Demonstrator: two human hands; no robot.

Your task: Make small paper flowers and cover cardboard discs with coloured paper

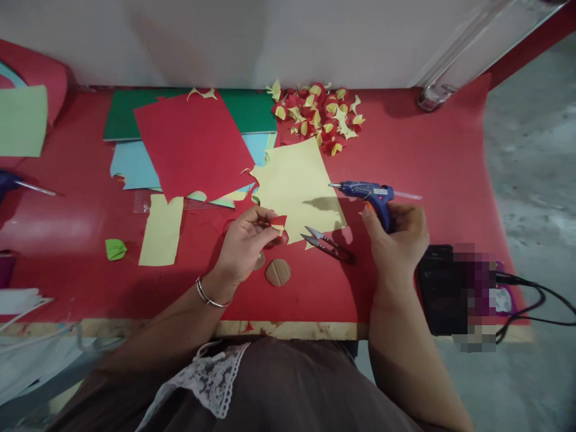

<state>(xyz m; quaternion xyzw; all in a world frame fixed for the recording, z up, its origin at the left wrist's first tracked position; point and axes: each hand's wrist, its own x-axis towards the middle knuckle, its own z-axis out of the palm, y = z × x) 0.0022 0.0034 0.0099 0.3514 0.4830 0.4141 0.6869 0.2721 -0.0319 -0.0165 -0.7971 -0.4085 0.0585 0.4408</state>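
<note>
My left hand (245, 243) pinches a small red and yellow paper piece (279, 225) between thumb and fingers. A blue hot glue gun (366, 192) is gripped in my right hand (400, 237), its nozzle pointing left above the cream paper sheet (297, 186). A clear glue stick pokes out of its rear end. Between my hands, thread snips (327, 245) lie on the red table with their blades apart. Just below my left hand rests a round cardboard disc (278, 272); a second small disc (260, 260) is partly covered by that hand.
Many red and yellow paper pieces (317, 117) are heaped at the back. Red (193, 144), blue (135, 165) and green (123, 114) sheets overlap at left. Another glue gun (9, 181) lies at the far left. Black device (436, 294) and cables (535, 288) sit right; a bottle (434, 96) stands behind.
</note>
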